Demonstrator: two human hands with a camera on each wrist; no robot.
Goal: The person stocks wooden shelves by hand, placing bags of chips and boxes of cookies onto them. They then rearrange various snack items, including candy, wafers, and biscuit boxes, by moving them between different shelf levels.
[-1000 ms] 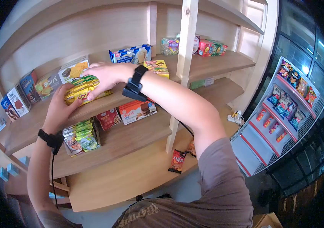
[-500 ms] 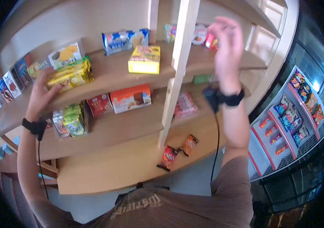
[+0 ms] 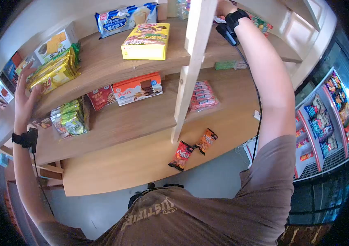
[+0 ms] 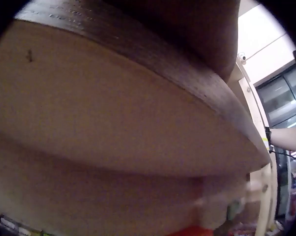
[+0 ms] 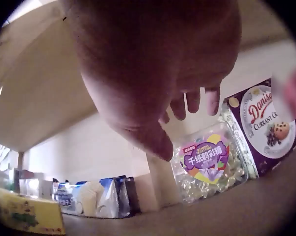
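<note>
My left hand (image 3: 27,88) is at the left end of a row of yellow snack packs (image 3: 55,74) on the upper shelf, thumb low at their front and fingers reaching up beside them. In the left wrist view, the shelf edge (image 4: 187,91) hides the packs. My right hand (image 5: 162,59) reaches over the upper shelf beyond the post, its fingers extended and nothing visibly held. Near its fingertips are a clear tub of wrapped candies (image 5: 209,162) with a purple label and a dark purple Danisa currant cookie box (image 5: 268,125). In the head view the post partly hides this hand.
An upright post (image 3: 197,45) divides the shelves. Left of it stand a yellow box (image 3: 146,43) and a blue wafer pack (image 3: 127,19). Below are an orange-and-white biscuit box (image 3: 137,89) and green packs (image 3: 70,119). Two small snack bags (image 3: 181,156) lie on the bottom board.
My right hand has left the yellow packs and moved right, past the post, to the far section. The left hand stays by the packs. The head view has shifted.
</note>
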